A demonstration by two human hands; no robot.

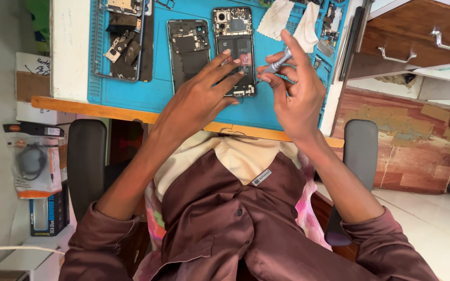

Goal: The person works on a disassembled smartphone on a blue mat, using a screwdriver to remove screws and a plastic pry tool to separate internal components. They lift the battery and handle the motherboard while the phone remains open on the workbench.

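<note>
The opened phone (pixel 235 49) lies on the blue mat (pixel 131 93) covering the surface (pixel 69 52), left hand (pixel 204 96) spread flat on it, right hand (pixel 298 96) clamped on a screwdriver (pixel 276 65), beside two more dismantled phones, two cloths, drawers at right.

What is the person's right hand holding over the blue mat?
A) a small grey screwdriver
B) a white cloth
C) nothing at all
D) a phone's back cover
A: the right hand pinches a small grey screwdriver, its tip pointing toward the opened phone that the left hand steadies on the blue mat; the white cloths lie untouched farther back.
</note>
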